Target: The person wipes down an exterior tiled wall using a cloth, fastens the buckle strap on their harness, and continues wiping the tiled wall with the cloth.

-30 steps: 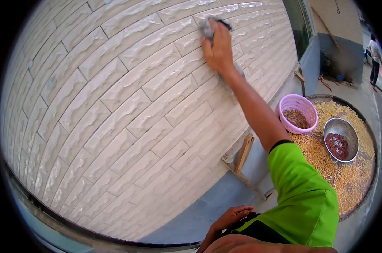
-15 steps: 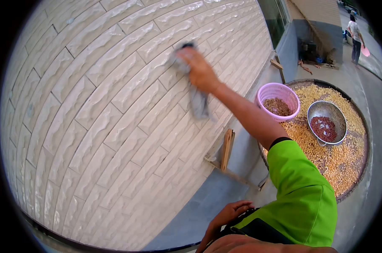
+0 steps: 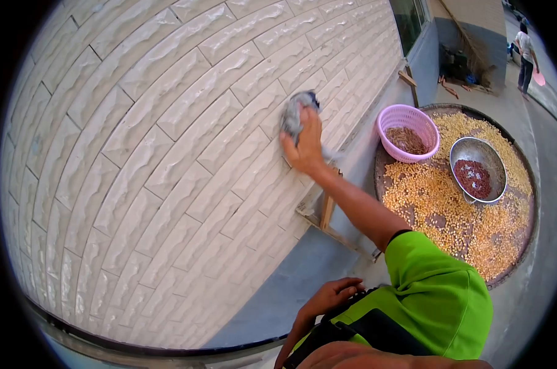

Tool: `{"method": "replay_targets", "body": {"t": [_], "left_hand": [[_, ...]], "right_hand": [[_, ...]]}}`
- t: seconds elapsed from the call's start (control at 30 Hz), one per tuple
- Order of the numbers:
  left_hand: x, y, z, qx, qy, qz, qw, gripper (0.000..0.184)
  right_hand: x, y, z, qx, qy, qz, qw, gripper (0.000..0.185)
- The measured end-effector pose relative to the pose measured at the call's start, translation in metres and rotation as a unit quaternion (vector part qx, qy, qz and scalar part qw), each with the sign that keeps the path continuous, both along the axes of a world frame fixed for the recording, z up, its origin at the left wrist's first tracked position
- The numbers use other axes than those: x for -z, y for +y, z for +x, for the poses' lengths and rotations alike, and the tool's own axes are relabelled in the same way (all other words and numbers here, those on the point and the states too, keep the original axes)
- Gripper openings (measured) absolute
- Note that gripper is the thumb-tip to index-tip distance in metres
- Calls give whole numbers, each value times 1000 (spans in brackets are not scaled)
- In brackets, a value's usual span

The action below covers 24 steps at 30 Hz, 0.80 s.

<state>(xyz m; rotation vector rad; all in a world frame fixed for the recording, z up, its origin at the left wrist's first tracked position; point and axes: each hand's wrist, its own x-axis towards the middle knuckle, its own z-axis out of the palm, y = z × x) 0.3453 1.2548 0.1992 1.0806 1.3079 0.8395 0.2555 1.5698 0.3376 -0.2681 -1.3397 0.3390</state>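
Observation:
My right hand [image 3: 303, 142] presses a crumpled grey cloth [image 3: 294, 117] against the pale, rough-faced wall tiles [image 3: 186, 141]. The fingers are bent over the cloth, and a dark patch shows at its upper edge. Its lower end is blurred beside my wrist. My left hand [image 3: 335, 295] hangs low in front of my body, near the dark part of my clothing. Its fingers lie loosely stretched and nothing shows in them, though part of the palm is hidden.
A wooden bracket [image 3: 328, 212] juts out beside the wall. To the right, a round tray [image 3: 529, 237] of yellow kernels bears a pink basket [image 3: 435, 141] and a metal bowl [image 3: 497, 161] of red beans. A person [image 3: 526, 58] stands farther off.
My right hand has moved down and to the right across the tiles with the cloth. The cloth, hanging long before, is now bunched under the fingers. My left hand stays low.

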Motion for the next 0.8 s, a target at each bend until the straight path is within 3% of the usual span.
{"method": "replay_targets", "body": {"t": [0.17, 0.23, 0.47, 0.53, 0.6, 0.67, 0.7, 0.77, 0.8], "left_hand": [[1, 10, 0, 33, 15, 25, 999, 44], [1, 12, 0, 31, 2, 17, 999, 45], [-12, 13, -5, 2, 43, -16, 999, 47], [-7, 6, -9, -14, 39, -16, 999, 48], [1, -1, -11, -36, 32, -16, 999, 48], [10, -8, -13, -49, 6, -15, 999, 48], [9, -11, -12, -52, 2, -17, 998, 48], [5, -13, -10, -63, -6, -37, 997, 48], [6, -14, -9, -62, -7, -38, 997, 48]], "right_hand": [[-1, -49, -2, -85, -23, 31, 996, 69], [-19, -52, -2, -95, -40, 125, 987, 62], [-67, 14, 6, 5, -18, 194, 981, 56], [-61, 38, 7, 38, -44, 148, 987, 57], [-55, 79, 3, 52, -41, 29, 997, 59], [-53, 120, 3, 160, 62, 8, 985, 56], [-45, 128, 6, 157, 58, 7, 986, 56], [-26, 136, 10, 93, 48, -181, 978, 59], [-17, 131, 7, 94, 47, -181, 978, 59]]}}
